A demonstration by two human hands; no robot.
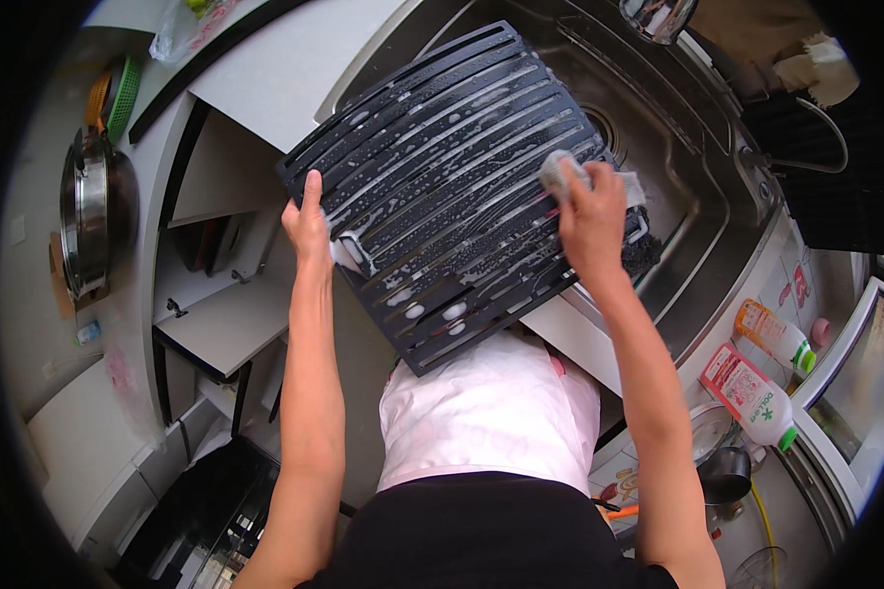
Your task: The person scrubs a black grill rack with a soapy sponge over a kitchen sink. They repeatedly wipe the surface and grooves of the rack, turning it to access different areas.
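A large black slatted panel, wet and streaked with soap suds, is held tilted across the edge of the steel sink. My left hand grips its left edge, thumb on top. With my right hand I press a pale grey cloth onto the slats near the panel's right edge. Thick foam gathers around a slot beside my left hand. Below the right hand, a dark scrubbing pad shows partly behind the panel. The panel's lower corner lies over the white apron at my waist.
Two bottles with green caps, one orange and one red and white, stand right of the sink. A small dark pot is near them. At left, a cabinet door hangs open. A steel pan hangs on the wall.
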